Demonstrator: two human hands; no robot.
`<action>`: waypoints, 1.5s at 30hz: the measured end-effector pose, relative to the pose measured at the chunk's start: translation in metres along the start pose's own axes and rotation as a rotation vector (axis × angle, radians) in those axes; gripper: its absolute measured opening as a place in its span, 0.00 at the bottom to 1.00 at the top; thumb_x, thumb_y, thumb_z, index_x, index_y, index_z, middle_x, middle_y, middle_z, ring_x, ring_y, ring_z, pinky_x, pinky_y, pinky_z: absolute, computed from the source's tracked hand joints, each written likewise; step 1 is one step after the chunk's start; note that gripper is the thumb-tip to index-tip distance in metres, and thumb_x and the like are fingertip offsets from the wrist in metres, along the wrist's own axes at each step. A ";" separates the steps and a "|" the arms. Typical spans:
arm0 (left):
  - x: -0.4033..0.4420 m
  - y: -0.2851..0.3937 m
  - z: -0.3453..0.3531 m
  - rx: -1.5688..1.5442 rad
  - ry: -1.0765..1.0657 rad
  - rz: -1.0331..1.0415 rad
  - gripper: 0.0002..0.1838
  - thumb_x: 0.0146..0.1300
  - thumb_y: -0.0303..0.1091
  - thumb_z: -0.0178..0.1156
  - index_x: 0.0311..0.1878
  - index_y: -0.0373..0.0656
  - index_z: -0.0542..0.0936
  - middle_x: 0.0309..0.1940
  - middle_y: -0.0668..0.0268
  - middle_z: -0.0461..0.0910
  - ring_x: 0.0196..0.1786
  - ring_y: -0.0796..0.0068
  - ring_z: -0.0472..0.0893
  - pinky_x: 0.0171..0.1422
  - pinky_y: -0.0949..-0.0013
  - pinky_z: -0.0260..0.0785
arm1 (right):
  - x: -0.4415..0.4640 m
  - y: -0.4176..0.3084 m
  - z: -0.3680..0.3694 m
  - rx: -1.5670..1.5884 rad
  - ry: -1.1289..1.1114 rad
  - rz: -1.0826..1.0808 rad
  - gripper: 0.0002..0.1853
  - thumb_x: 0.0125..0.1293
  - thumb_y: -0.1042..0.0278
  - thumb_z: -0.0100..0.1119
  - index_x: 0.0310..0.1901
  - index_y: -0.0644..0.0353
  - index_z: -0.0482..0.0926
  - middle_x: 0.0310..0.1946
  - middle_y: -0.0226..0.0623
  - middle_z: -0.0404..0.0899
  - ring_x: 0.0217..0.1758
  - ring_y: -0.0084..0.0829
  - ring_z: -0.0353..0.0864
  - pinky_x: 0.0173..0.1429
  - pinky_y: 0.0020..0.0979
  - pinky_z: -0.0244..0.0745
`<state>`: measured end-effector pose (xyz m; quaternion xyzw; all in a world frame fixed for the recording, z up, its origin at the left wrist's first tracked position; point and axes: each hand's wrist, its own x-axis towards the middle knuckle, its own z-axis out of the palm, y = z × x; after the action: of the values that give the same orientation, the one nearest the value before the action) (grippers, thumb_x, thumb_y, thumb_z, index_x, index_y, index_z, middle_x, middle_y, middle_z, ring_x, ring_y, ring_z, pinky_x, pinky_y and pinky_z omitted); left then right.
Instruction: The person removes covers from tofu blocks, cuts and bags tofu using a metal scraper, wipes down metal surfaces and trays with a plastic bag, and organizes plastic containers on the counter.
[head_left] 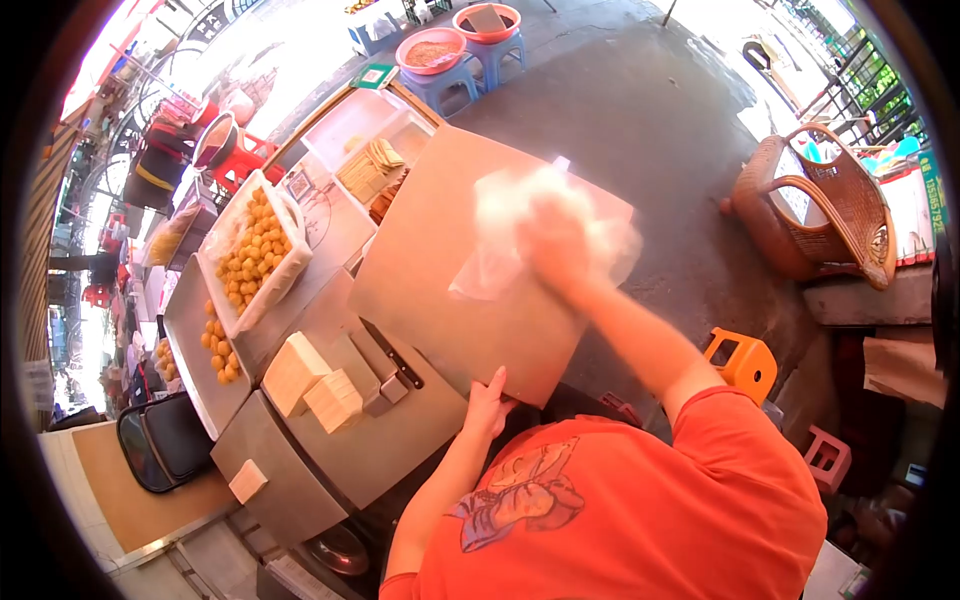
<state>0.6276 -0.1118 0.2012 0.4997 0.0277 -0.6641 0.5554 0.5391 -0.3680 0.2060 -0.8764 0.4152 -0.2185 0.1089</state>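
Note:
A large flat brown board [430, 240] lies in front of me, reaching over the edge of the steel counter. At its near edge my left hand [487, 408] is closed, thumb on top and the other fingers mostly hidden. My right hand [555, 245], smeared by motion, is over the board's far right part with a crumpled whitish, partly see-through plastic bag [490, 265] bunched under it. Left of the board a black-handled knife [392, 353] rests on the counter. Beside it stand stacks of pale square pieces [315, 385].
On the steel counter [400, 450] is a white tray [290, 270] of round yellow balls. A clear bin [350, 125] holds brown slabs. Pink basins [430, 50] sit on blue stools beyond. To the right are a wicker chair [820, 200] and an orange stool [742, 362].

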 end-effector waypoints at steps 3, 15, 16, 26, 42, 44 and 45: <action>0.001 -0.001 0.000 -0.024 0.065 -0.038 0.25 0.63 0.37 0.55 0.61 0.47 0.58 0.58 0.62 0.65 0.59 0.63 0.67 0.57 0.49 0.65 | -0.041 -0.075 -0.022 0.229 0.131 -0.286 0.08 0.50 0.70 0.57 0.34 0.52 0.79 0.45 0.43 0.76 0.50 0.43 0.74 0.51 0.43 0.68; -0.012 -0.030 -0.007 0.032 0.080 -0.070 0.29 0.60 0.43 0.59 0.61 0.47 0.60 0.53 0.66 0.68 0.54 0.69 0.71 0.54 0.63 0.68 | 0.154 -0.061 0.030 0.846 0.033 0.022 0.11 0.57 0.65 0.51 0.39 0.58 0.78 0.30 0.46 0.79 0.35 0.38 0.80 0.40 0.36 0.72; -0.012 -0.030 -0.005 0.005 0.066 -0.085 0.29 0.61 0.43 0.59 0.62 0.47 0.59 0.55 0.65 0.67 0.55 0.69 0.70 0.55 0.61 0.68 | 0.189 -0.048 0.051 0.738 0.058 -0.035 0.14 0.57 0.63 0.51 0.44 0.57 0.77 0.35 0.46 0.79 0.42 0.40 0.78 0.45 0.38 0.71; -0.013 -0.022 0.000 -0.019 0.034 -0.048 0.33 0.61 0.43 0.58 0.65 0.49 0.55 0.59 0.65 0.62 0.59 0.65 0.65 0.57 0.53 0.64 | 0.111 -0.211 0.127 0.367 -0.276 -0.428 0.14 0.50 0.57 0.58 0.39 0.46 0.79 0.36 0.37 0.75 0.44 0.39 0.74 0.49 0.42 0.68; 0.003 -0.080 -0.039 0.031 0.091 0.038 0.23 0.63 0.42 0.56 0.57 0.42 0.66 0.46 0.62 0.73 0.51 0.68 0.74 0.52 0.62 0.70 | 0.072 -0.083 -0.063 0.183 -1.313 -0.500 0.12 0.50 0.56 0.57 0.29 0.54 0.81 0.30 0.39 0.80 0.33 0.37 0.78 0.38 0.37 0.71; -0.008 -0.047 -0.017 -0.028 0.099 -0.093 0.23 0.63 0.42 0.55 0.58 0.43 0.66 0.46 0.61 0.75 0.50 0.66 0.75 0.53 0.60 0.70 | 0.117 -0.021 -0.030 0.480 -1.001 -0.266 0.11 0.53 0.64 0.55 0.36 0.55 0.81 0.35 0.41 0.80 0.40 0.36 0.78 0.46 0.36 0.71; -0.016 -0.031 -0.003 -0.040 0.079 -0.145 0.22 0.64 0.44 0.53 0.57 0.43 0.66 0.48 0.60 0.74 0.50 0.64 0.75 0.53 0.58 0.69 | 0.150 0.000 -0.019 0.485 -0.771 -0.281 0.07 0.55 0.68 0.53 0.32 0.59 0.80 0.30 0.40 0.80 0.34 0.35 0.78 0.38 0.35 0.70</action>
<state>0.6044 -0.0870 0.1949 0.5111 0.0991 -0.6815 0.5144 0.6146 -0.4843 0.2666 -0.8905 0.1590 0.0196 0.4258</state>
